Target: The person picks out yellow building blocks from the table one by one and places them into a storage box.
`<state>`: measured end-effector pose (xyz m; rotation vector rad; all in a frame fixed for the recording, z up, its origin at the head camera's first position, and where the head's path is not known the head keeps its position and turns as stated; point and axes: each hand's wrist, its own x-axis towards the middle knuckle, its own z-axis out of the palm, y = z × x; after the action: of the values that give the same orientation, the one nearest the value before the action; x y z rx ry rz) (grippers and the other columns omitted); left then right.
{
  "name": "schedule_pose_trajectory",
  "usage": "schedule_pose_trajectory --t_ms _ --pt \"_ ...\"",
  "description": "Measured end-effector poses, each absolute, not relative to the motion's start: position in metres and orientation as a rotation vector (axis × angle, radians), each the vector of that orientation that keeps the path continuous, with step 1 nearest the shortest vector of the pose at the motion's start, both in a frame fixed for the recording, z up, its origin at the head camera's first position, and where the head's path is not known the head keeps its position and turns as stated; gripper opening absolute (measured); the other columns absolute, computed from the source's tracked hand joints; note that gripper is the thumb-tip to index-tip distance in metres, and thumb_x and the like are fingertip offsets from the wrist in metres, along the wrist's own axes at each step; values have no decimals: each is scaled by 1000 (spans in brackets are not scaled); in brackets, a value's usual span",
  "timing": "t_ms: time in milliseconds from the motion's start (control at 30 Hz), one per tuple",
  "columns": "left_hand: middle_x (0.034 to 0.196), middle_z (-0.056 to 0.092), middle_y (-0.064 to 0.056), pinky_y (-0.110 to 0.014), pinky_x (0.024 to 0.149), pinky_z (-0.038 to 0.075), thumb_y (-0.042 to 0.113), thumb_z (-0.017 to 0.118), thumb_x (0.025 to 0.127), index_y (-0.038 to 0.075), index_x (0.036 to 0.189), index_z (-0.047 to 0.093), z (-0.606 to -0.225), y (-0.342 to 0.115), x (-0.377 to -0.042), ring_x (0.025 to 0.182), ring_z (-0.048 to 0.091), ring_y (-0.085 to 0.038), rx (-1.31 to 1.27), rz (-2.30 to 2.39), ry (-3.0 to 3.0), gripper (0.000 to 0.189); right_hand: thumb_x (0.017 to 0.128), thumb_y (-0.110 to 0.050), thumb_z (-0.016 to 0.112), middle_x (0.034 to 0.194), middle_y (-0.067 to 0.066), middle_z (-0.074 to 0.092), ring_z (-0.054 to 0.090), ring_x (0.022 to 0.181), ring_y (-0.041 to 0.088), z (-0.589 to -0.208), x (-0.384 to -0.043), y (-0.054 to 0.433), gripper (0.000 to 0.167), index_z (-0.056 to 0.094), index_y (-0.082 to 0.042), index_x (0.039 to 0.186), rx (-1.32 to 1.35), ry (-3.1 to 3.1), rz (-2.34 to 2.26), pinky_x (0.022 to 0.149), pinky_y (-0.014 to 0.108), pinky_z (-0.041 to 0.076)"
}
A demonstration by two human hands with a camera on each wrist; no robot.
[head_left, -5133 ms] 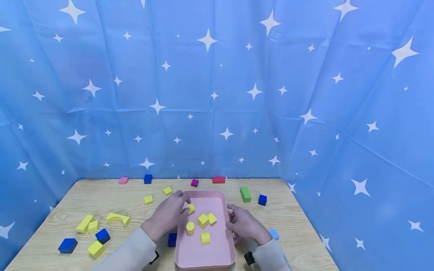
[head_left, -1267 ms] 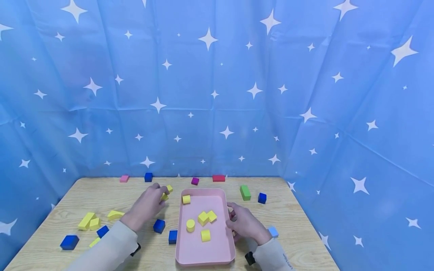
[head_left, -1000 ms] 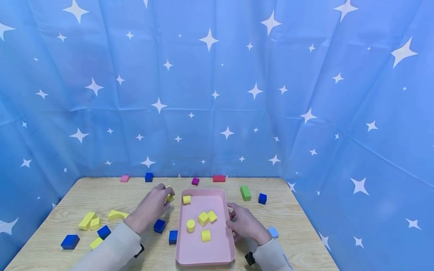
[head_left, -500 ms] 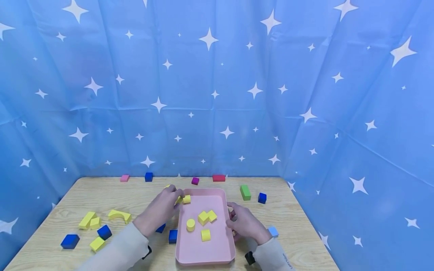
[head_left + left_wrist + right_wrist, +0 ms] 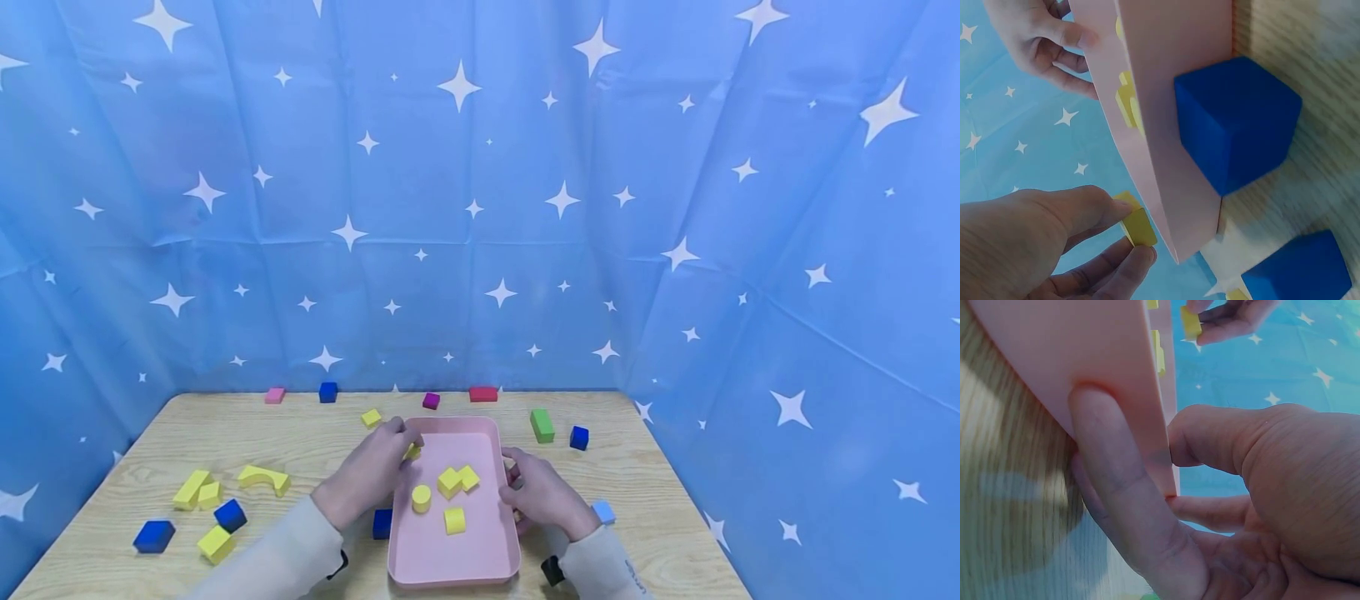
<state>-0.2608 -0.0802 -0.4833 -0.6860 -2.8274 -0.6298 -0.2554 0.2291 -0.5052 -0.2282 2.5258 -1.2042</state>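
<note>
My left hand is over the far left corner of the pink tray. Between thumb and fingertips it pinches a small yellow block, seen clearly in the left wrist view just outside the tray wall. My right hand grips the tray's right side, its thumb at the rim and fingers against the outer wall. Inside the tray lie several yellow pieces, among them a cylinder, a cube and a rounded block. The left fingers partly hide the tray's far left corner.
Left on the table are yellow blocks, a yellow arch and blue blocks. Another blue block stands against the tray's left wall. One yellow block lies beyond my left hand; a green block stands back right.
My left hand let go of a yellow piece in the tray's far left corner, took a yellow block from the table at left, and carried it right to the tray. The right hand stayed put.
</note>
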Motion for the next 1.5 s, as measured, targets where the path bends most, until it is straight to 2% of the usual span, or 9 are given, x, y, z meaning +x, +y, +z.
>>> schedule_pose_trajectory --t_ms 233,600,767,900,967,1067,1200,1367,1500 --pt "127 78 -17 -46 99 74 0 91 98 6 122 84 -486 -74 -260 109 78 -27 -769 -701 -2811 26 110 -4 73 123 18 72 76 83 21 -504 -255 229 73 44 -3 177 -238 2530 -1204 60 40 72" --pt "136 71 -19 -41 90 74 3 90 101 2 123 83 -494 -70 -261 101 73 -24 -788 -725 -2821 23 110 -4 73 122 17 72 76 82 21 -506 -256 230 73 44 -3 177 -236 2528 -1207 60 40 72" --pt "136 71 -19 -42 93 74 2 89 101 3 126 83 -494 -69 -262 100 72 -22 -753 -708 -2855 26 110 -4 73 121 17 71 77 85 21 -504 -256 230 72 44 -3 177 -232 2520 -1210 61 41 72" --pt "143 72 -20 -45 98 74 2 90 101 3 126 83 -493 -69 -262 105 75 -25 -721 -728 -2866 27 111 -4 73 121 16 71 77 85 21 -504 -255 229 72 44 -4 177 -227 2512 -1210 61 42 72" --pt "142 74 -20 -46 100 73 2 90 100 4 126 83 -493 -70 -262 109 77 -27 -712 -741 -2855 27 110 -4 73 121 16 72 76 85 21 -504 -255 229 72 44 -4 177 -221 2513 -1205 61 41 72" --pt "132 77 -17 -47 100 74 1 90 99 4 125 83 -494 -73 -265 111 79 -27 -704 -734 -2833 26 110 -4 73 121 16 72 76 84 21 -505 -255 228 73 44 -4 177 -215 2519 -1195 60 41 72" --pt "120 77 -13 -42 96 74 5 87 104 5 128 83 -494 -79 -270 104 78 -22 -665 -677 -2834 24 110 -4 74 121 16 74 76 81 21 -505 -256 228 73 44 -3 176 -214 2535 -1176 59 40 71" --pt "120 75 -13 -42 94 74 12 84 108 6 139 81 -496 -92 -280 98 74 -18 -582 -629 -2851 31 110 -5 73 120 15 75 76 78 20 -503 -256 229 73 44 -1 176 -238 2555 -1157 58 39 70" --pt "122 76 -15 -44 94 74 11 83 108 5 134 80 -498 -107 -288 98 72 -20 -512 -626 -2850 26 110 -5 73 119 15 75 76 77 20 -503 -256 229 72 44 -1 176 -255 2549 -1159 58 39 70"
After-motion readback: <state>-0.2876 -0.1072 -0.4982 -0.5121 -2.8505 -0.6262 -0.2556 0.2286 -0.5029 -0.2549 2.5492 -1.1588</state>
